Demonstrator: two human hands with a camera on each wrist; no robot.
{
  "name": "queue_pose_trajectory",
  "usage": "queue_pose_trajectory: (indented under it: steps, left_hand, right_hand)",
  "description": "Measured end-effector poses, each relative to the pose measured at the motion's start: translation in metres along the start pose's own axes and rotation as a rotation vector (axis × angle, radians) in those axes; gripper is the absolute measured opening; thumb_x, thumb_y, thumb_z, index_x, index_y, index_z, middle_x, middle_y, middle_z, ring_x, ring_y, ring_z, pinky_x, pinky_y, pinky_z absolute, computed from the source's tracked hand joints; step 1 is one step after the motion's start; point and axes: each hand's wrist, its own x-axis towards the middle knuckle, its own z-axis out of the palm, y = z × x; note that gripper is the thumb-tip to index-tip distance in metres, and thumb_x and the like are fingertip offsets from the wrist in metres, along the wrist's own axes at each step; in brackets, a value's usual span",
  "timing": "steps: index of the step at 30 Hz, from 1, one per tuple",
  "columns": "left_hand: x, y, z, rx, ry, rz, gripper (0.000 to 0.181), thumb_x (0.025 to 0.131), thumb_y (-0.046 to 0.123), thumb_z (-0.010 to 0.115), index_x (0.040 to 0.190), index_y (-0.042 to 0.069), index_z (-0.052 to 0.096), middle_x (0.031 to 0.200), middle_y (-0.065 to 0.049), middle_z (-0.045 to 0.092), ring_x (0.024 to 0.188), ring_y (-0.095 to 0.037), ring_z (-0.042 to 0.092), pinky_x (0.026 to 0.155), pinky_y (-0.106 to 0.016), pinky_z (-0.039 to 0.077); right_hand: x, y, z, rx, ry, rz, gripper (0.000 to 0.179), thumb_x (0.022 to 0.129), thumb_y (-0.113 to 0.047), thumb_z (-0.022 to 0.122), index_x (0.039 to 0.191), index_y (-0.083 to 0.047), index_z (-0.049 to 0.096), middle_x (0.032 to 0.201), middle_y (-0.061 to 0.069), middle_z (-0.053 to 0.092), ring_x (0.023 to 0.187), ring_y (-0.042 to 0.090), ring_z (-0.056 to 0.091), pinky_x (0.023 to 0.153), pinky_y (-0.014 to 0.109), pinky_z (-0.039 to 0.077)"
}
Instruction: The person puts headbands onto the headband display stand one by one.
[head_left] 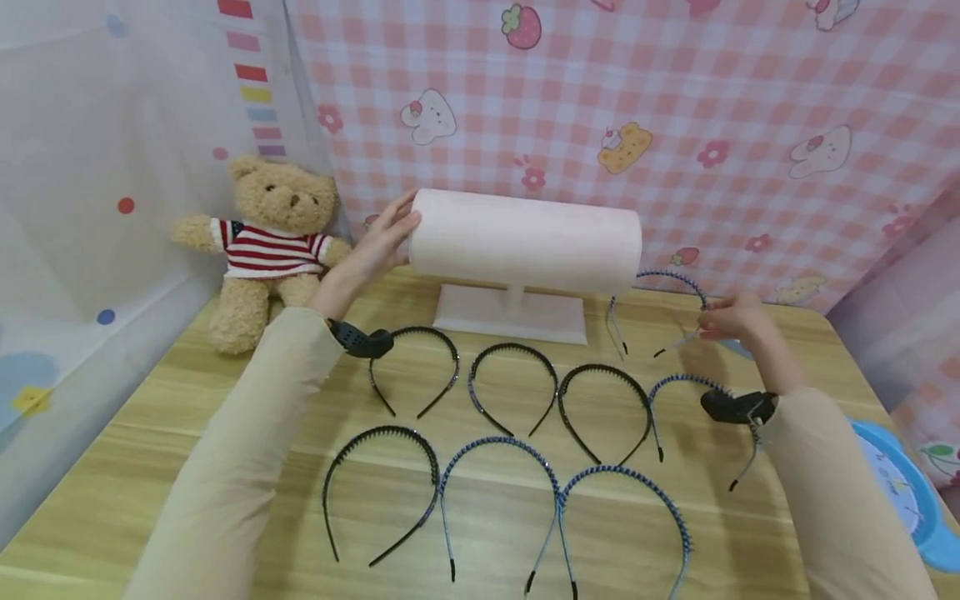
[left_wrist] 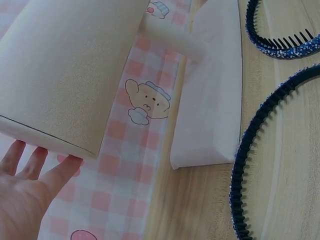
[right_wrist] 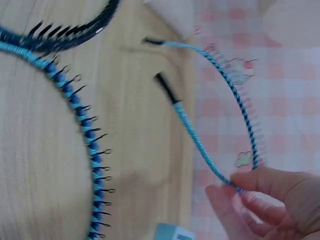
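Observation:
My left hand (head_left: 382, 236) rests with its fingers on the left end of a pale padded cylinder (head_left: 525, 237), which sits crosswise on a stand with a flat base (head_left: 510, 315). In the left wrist view, the fingertips (left_wrist: 70, 167) touch the cylinder's end edge. At the right, my right hand (head_left: 738, 321) pinches a blue headband (right_wrist: 227, 77) by one side between thumb and fingers. That headband is held up beside the cylinder's right end, its two black tips pointing down and inward in the head view.
Several black and blue toothed headbands, such as a black headband (head_left: 382, 431) and a blue headband (head_left: 498, 440), lie in two rows on the wooden table (head_left: 277, 467). A teddy bear (head_left: 273, 242) sits at the back left. A blue round object (head_left: 930, 500) stands at the right edge.

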Motion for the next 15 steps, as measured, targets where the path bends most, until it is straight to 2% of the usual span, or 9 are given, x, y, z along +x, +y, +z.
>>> queue_pose_trajectory:
  steps: [2,4,9,12,15]
  left_hand:
    - [0.000,0.000,0.000,-0.002,-0.001,0.002,0.059,0.097,0.027,0.038,0.148,0.025,0.010,0.153,-0.005,0.009,0.139,-0.026,0.019,0.108,-0.053,0.026]
    - [0.000,0.000,-0.001,-0.003,0.004,0.004,0.059,0.097,0.028,0.039,0.148,0.025,0.010,0.153,-0.005,0.009,0.139,-0.026,0.019,0.108,-0.053,0.026]
    - [0.001,-0.001,-0.003,-0.006,0.015,-0.004,0.059,0.096,0.028,0.041,0.147,0.025,0.012,0.153,-0.006,0.009,0.139,-0.025,0.018,0.108,-0.054,0.026]
    - [0.002,-0.001,-0.003,-0.012,0.013,-0.010,0.059,0.096,0.029,0.042,0.147,0.026,0.013,0.154,-0.005,0.008,0.140,-0.026,0.018,0.108,-0.054,0.026]
    - [0.002,-0.001,-0.002,-0.014,0.011,-0.012,0.059,0.096,0.029,0.043,0.147,0.026,0.013,0.154,-0.005,0.009,0.140,-0.025,0.017,0.108,-0.054,0.026]
  right_hand:
    - [-0.003,-0.003,-0.001,0.067,0.011,-0.035,0.054,0.087,-0.002,0.051,0.129,0.023,0.026,0.077,-0.006,0.060,0.059,-0.004,0.062,0.068,0.018,0.054]
    - [-0.008,-0.008,-0.001,0.097,0.028,-0.056,0.051,0.088,-0.005,0.055,0.128,0.018,0.031,0.068,-0.015,0.061,0.061,-0.004,0.063,0.068,0.017,0.054]
    - [-0.021,-0.024,0.003,0.208,0.077,-0.111,0.029,0.086,-0.007,0.061,0.110,0.003,0.047,0.066,-0.016,0.064,0.065,0.000,0.065,0.068,0.018,0.054]
    - [-0.029,-0.036,0.008,0.236,0.118,-0.150,0.024,0.084,-0.009,0.064,0.101,-0.001,0.049,0.066,-0.014,0.063,0.065,0.001,0.065,0.068,0.019,0.054]
    - [-0.036,-0.048,0.015,0.186,0.158,-0.194,0.029,0.083,-0.015,0.067,0.101,0.000,0.050,0.067,-0.016,0.061,0.065,0.000,0.065,0.068,0.019,0.054]
